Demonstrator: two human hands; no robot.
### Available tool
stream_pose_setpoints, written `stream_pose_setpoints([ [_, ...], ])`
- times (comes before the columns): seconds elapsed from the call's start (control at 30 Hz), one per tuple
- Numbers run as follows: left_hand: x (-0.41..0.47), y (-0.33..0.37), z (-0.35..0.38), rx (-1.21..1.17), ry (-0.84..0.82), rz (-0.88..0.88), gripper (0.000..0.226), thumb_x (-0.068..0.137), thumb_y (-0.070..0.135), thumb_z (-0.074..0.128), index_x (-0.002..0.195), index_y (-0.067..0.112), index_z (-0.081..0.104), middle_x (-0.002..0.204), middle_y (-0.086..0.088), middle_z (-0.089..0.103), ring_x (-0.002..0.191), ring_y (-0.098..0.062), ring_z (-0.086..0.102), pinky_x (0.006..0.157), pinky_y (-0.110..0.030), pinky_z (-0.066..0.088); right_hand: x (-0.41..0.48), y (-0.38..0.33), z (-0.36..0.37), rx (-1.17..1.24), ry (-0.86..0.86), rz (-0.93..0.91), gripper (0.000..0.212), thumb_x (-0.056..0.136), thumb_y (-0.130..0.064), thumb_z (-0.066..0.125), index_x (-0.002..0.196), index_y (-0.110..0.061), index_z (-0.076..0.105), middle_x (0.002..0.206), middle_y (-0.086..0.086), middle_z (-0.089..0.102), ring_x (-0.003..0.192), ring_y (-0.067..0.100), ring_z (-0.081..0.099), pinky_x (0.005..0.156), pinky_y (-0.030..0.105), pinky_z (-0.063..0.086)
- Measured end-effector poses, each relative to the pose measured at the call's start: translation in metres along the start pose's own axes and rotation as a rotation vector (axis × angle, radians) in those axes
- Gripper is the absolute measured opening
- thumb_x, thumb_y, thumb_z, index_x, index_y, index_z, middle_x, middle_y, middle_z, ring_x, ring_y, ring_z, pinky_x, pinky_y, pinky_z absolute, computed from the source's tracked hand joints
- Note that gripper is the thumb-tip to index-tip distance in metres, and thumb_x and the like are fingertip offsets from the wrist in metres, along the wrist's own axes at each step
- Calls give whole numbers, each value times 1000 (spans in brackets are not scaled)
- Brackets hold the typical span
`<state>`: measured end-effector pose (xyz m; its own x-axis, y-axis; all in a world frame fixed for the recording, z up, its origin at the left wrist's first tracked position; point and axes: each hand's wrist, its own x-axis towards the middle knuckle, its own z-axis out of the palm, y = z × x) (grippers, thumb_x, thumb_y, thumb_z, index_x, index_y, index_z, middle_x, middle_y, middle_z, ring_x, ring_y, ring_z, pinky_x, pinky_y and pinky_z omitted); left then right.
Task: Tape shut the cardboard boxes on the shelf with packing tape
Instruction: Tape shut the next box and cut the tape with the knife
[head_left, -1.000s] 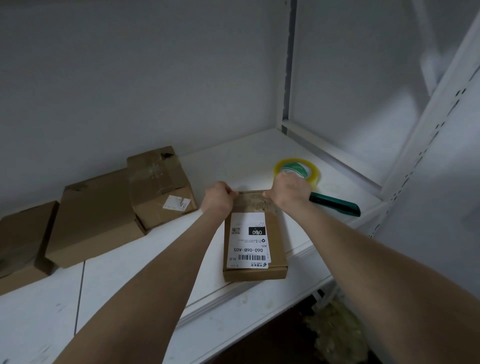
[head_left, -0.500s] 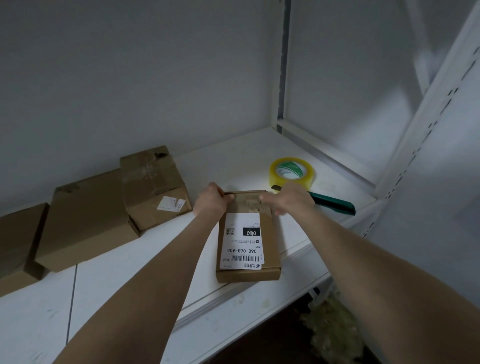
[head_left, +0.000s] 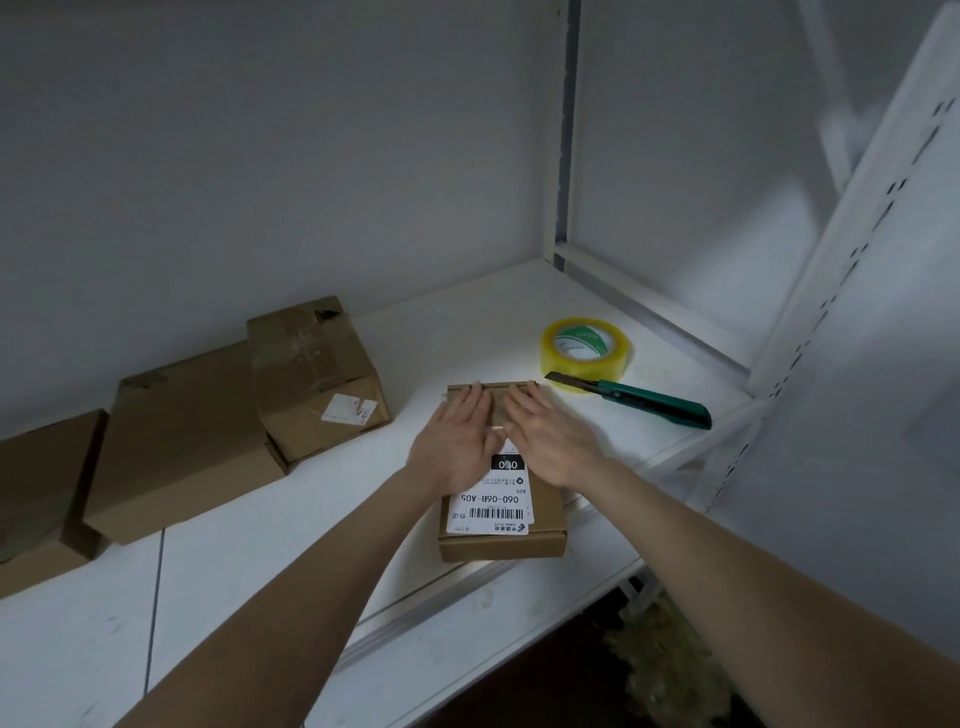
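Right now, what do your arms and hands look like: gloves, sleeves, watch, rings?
Both are bare. The left hand and right hand wear no gloves, and no ring shows on the fingers. No watch or band shows. The left forearm and right forearm are uncovered to the frame edge, so no sleeve is in view.

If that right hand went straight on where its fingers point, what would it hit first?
Likely the back wall. The right hand lies flat on the small box, fingers aimed away and slightly left, so it would pass left of the knife and tape roll, crossing only bare shelf.
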<state>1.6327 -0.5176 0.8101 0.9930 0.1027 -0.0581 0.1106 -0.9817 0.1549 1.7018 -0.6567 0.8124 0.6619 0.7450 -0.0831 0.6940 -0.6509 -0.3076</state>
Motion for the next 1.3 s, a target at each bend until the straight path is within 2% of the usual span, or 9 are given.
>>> stream_pose_setpoints([
  [0.17, 0, 1, 4, -384, 45, -220, 75, 99, 49, 32, 151, 4, 4, 160, -14, -7, 146, -24, 14, 113, -40, 30, 1, -4, -3, 146, -39, 175, 67, 104, -47, 23, 155, -10, -1, 162, -1, -19, 150, 16, 2, 119, 37, 21],
  [0.33, 2, -2, 5, -655, 172, -272, 34, 100, 24, 43, 124, 1, 32, 124, -20, 55, 102, -34, 59, 75, -32, 45, 1, -10, -3, 315, 29, 288, 70, 105, -44, 25, 154, -6, -6, 162, 8, -15, 147, 28, 20, 113, 40, 30],
  [0.5, 2, 4, 5, -810, 167, -349, 31, 100, 21, 41, 124, 3, 34, 124, -15, 57, 109, -33, 57, 86, -36, 46, 4, -5, 1, 579, 20, 339, 69, 105, -43, 25, 154, -13, -13, 162, 10, 15, 144, 28, 27, 114, 38, 29],
  [0.57, 3, 4, 2, -889, 124, -401, 33, 101, 26, 39, 125, 3, 34, 124, -14, 57, 110, -32, 57, 90, -37, 46, 6, 1, -4, 745, 68, 397, 61, 106, -43, 20, 156, -11, 7, 158, 14, 26, 142, 30, 31, 112, 38, 29],
  [0.67, 4, 0, 0, -728, 194, -428, 40, 102, 30, 35, 131, 1, 33, 133, -19, 49, 121, -33, 49, 95, -39, 42, 9, 14, -14, 870, 263, 492, 49, 106, -37, 28, 125, -4, 59, 120, 18, 60, 112, 32, 54, 102, 45, 44],
  [0.77, 0, 4, -2, -367, 371, -85, 41, 100, 23, 39, 137, 5, 34, 139, -16, 43, 131, -33, 37, 102, -43, 37, 7, 14, -14, 811, 182, 455, 39, 97, -40, 55, 118, -8, 62, 109, 4, 62, 109, 28, 56, 97, 45, 48],
  [0.93, -1, 13, 6, 115, 54, 116, 61, 102, 47, 19, 153, 15, 8, 161, -2, 5, 148, -17, 2, 120, -38, 0, 8, 11, -5, 813, 183, 479, 37, 88, -36, 68, 117, -13, 69, 117, 8, 69, 107, 25, 63, 96, 43, 50],
  [1.17, 0, 17, 6, -284, 94, -288, 87, 95, 57, 36, 151, 1, 0, 160, -14, -9, 148, -25, 0, 119, -36, 11, 9, 5, -20, 444, 200, 489, 30, 103, -25, 38, 99, -9, 64, 105, 13, 64, 93, 27, 59, 72, 28, 40],
  [1.3, 3, 13, 6, -421, 70, -305, 85, 96, 49, 41, 150, -1, -2, 158, -16, -13, 147, -28, 6, 117, -35, 19, 14, -3, -6, 469, 111, 372, 39, 104, -22, 36, 140, -6, 38, 133, 13, 55, 121, 31, 53, 88, 31, 42],
])
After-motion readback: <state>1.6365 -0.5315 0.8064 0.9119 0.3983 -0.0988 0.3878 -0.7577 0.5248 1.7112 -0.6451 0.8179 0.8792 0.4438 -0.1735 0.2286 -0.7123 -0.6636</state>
